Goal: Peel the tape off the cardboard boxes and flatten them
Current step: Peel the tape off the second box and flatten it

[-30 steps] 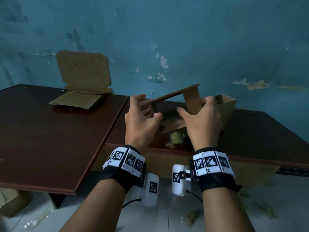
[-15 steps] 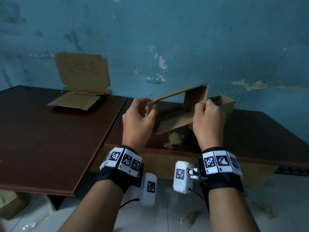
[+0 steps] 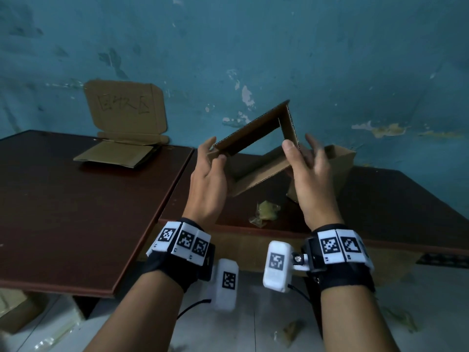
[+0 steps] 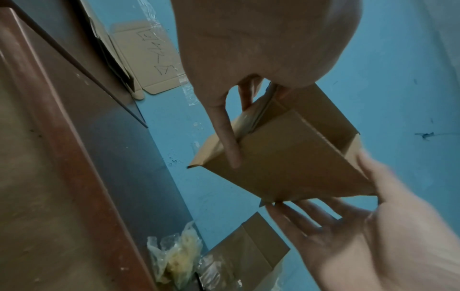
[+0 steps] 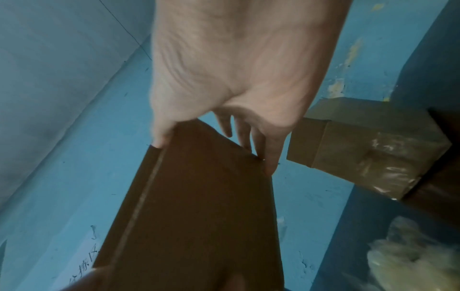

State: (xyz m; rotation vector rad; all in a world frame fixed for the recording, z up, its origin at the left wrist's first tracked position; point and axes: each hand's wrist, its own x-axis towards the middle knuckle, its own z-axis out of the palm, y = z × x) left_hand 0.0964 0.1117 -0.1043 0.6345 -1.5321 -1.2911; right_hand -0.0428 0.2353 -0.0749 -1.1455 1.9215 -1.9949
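Note:
An open-ended cardboard box hangs in the air over the right table, skewed into a diamond shape. My left hand pinches its left corner between thumb and fingers; in the left wrist view the index finger lies along the box. My right hand touches the right corner with straight, spread fingers, thumb in front and fingers behind; the right wrist view shows the box panel between them. A second box stands behind on the table, with clear tape on its side.
A crumpled wad of peeled tape lies near the right table's front edge. On the left table sits flattened cardboard, with a lettered cardboard sheet against the blue wall. Another carton is on the floor at lower left.
The box has risen and skewed from a low, nearly flat shape into a taller diamond. My right hand has loosened from gripping its right side to straight fingers. The left hand keeps its pinch.

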